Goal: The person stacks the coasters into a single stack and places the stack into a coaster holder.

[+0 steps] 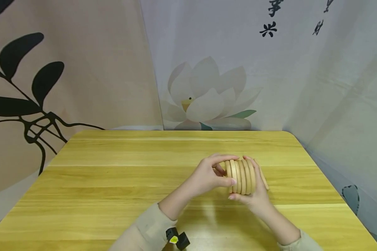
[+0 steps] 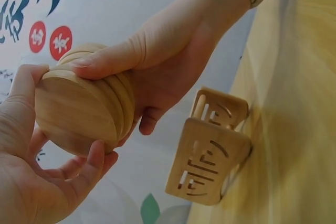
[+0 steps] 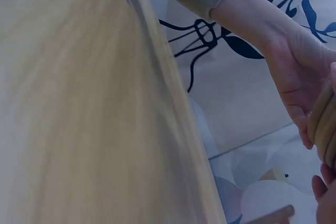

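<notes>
Holding a stack of round wooden coasters (image 1: 241,176) on edge between them, both hands met above the near right part of the yellow wooden table (image 1: 113,181). The left hand (image 1: 207,177) curled around the stack's left end, its thumb and fingertips pinching the outermost disc; in the left wrist view that flat disc face (image 2: 73,111) sat cupped in the palm with the fingers (image 2: 97,158) bent under its lower rim. The right hand (image 1: 254,195) grasped the stack from the other end, fingers wrapped over the top edges and thumb reaching along the near side, as the left wrist view showed from close by (image 2: 168,56). The discs were pressed together, faces touching, and the stack was raised off the tabletop, not resting on it. Just behind the right hand stood a wooden coaster holder (image 2: 210,150) with cut-out fretwork sides, resting on the table; from the head camera only a sliver of it (image 1: 264,179) showed past the fingers. In the right wrist view the coasters' edges (image 3: 324,124) appeared at the frame's right margin against the left palm (image 3: 299,77). A printed cloth backdrop (image 1: 207,94) with a lotus flower and dark leaves hung behind the table.
</notes>
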Demonstrator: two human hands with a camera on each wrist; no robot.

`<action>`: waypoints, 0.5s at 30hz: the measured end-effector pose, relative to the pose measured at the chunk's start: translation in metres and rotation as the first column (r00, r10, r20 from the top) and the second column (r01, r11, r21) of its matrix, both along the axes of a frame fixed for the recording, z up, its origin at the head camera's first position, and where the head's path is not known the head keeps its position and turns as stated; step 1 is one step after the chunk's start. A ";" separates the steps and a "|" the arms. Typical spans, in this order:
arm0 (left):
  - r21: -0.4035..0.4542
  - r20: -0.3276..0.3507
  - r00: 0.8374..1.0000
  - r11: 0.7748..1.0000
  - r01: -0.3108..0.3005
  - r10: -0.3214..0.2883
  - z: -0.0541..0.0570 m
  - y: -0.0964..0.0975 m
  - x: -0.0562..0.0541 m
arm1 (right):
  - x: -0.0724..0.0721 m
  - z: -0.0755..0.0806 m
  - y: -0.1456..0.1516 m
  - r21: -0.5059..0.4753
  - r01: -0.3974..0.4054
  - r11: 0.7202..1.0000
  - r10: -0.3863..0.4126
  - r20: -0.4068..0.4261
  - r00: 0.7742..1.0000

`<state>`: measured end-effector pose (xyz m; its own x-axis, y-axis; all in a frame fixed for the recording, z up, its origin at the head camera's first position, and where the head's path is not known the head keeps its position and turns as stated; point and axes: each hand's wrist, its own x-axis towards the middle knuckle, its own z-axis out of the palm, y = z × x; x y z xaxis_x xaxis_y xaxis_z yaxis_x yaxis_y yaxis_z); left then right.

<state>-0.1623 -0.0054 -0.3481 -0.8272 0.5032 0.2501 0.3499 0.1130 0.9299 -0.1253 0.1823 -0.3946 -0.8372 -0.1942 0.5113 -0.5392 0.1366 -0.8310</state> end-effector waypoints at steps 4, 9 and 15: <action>0.009 -0.029 1.000 1.000 0.009 -0.009 0.002 0.005 -0.004 | -0.003 0.003 0.006 0.031 0.023 0.999 -0.023 0.000 1.000; 0.035 -0.060 0.998 0.999 0.033 -0.031 0.001 0.010 -0.009 | -0.008 0.005 0.013 0.030 -0.004 1.000 0.005 -0.008 1.000; 0.034 -0.063 0.997 0.999 0.038 -0.035 0.001 0.017 -0.013 | -0.013 0.004 0.021 0.057 0.001 0.998 0.001 -0.028 1.000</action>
